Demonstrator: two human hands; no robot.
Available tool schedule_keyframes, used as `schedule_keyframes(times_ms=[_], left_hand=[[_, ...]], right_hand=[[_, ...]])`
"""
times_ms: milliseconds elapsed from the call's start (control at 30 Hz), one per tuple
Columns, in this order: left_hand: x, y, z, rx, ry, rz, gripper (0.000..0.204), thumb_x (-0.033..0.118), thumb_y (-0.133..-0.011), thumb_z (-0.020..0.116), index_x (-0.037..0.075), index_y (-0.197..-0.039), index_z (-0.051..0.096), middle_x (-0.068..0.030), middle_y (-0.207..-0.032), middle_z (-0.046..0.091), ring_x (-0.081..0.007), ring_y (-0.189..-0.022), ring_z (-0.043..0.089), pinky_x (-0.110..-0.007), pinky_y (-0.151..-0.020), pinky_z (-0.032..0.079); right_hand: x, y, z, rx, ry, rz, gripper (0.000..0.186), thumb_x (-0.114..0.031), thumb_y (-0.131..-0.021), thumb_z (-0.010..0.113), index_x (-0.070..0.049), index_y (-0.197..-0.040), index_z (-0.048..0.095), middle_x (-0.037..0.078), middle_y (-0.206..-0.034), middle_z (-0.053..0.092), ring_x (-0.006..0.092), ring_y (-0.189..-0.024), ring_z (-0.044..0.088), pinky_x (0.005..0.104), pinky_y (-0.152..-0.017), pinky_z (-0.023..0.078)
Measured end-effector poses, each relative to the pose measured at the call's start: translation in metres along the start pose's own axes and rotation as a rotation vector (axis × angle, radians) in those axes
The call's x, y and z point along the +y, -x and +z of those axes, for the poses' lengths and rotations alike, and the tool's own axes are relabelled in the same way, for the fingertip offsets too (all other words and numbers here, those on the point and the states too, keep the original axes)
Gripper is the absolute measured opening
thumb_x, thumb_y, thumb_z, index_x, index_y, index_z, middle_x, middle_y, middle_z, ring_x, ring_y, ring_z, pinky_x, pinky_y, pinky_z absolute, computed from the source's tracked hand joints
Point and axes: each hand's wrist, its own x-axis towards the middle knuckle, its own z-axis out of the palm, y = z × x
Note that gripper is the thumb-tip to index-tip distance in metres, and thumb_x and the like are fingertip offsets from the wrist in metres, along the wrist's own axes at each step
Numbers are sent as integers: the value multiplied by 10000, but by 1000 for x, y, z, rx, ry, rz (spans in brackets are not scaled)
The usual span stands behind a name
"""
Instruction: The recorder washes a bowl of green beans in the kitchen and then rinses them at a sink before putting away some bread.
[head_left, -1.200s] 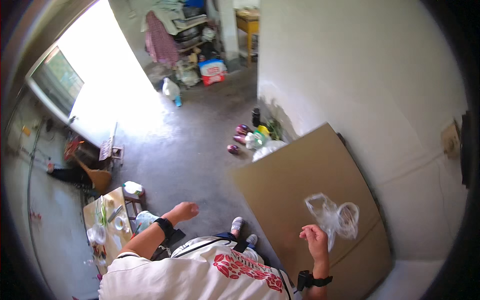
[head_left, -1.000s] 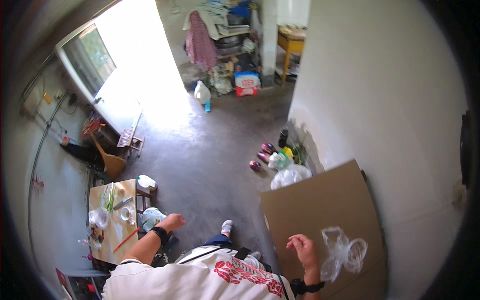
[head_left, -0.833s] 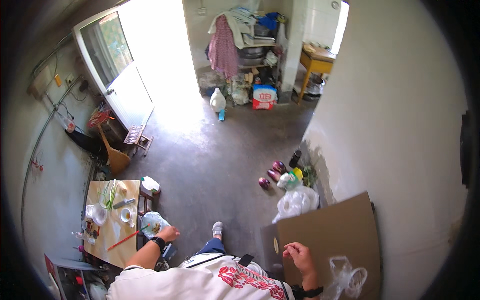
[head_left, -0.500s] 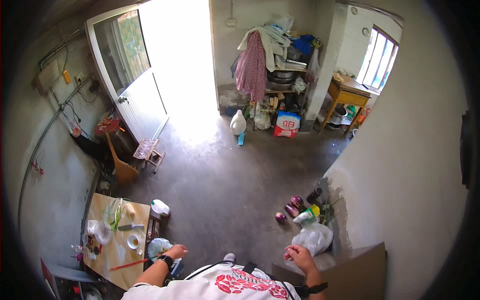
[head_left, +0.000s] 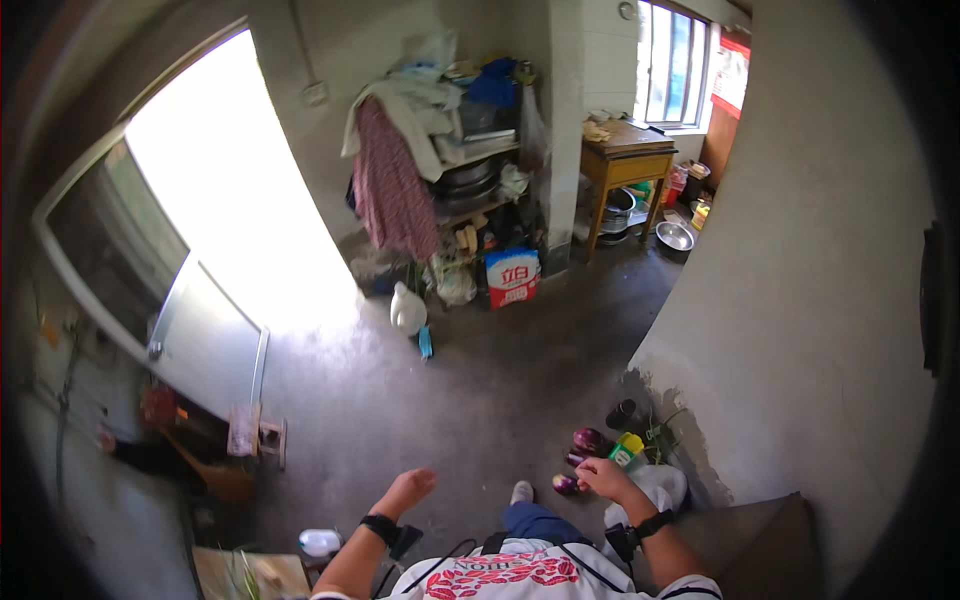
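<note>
Several dark purple eggplants (head_left: 582,452) lie on the floor (head_left: 470,390) beside the wall, just under the right hand (head_left: 603,478), whose fingers are loosely curled, holding nothing. The left hand (head_left: 412,489) hangs empty, fingers together, well apart from them.

A plain room in a lived-in home, with a bare concrete floor (head_left: 480,390) and rough plastered walls (head_left: 800,280). An open doorway (head_left: 230,200) floods it with daylight; beside it, clothes hang over cluttered shelves (head_left: 450,150) holding pots. A wooden table (head_left: 625,160) stands under a window (head_left: 675,65), with metal bowls (head_left: 675,236) on the floor nearby.
</note>
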Motion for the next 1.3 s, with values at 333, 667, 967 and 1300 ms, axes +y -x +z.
schedule_keyframes(times_ms=[333,667,967,1300], left_hand=[[-194,-10,-48,-475,-638,-268,213,259,-776,453,103,-757,597,-102,-827,614,-281,-777,592,-381,-679,476],[-295,-279,-40,-504,-677,-117,206,236,-741,455,97,-656,581,-132,-742,598,-300,-765,583,-407,-630,469],[36,-755,-90,-388,-17,161,214,159,-790,506,19,-941,567,-129,-883,603,-240,-797,589,-319,-686,469],[290,-993,7,-885,139,195,250,124,-839,501,-22,-1039,535,-94,-958,593,-134,-879,544,-248,-773,429]], right_hand=[[-60,-190,-111,-31,-20,95,195,-185,-835,524,-3,-889,566,47,-730,595,104,-636,566,236,-581,466],[-161,-389,-218,45,62,36,200,-186,-829,508,-12,-898,578,42,-730,600,110,-648,570,251,-591,450],[-205,-492,-375,416,-57,-39,227,-214,-801,515,-3,-833,591,67,-659,594,147,-599,567,281,-565,442],[-168,-588,-591,570,-533,107,204,-224,-845,504,-36,-902,557,28,-724,590,107,-636,571,231,-536,435]])
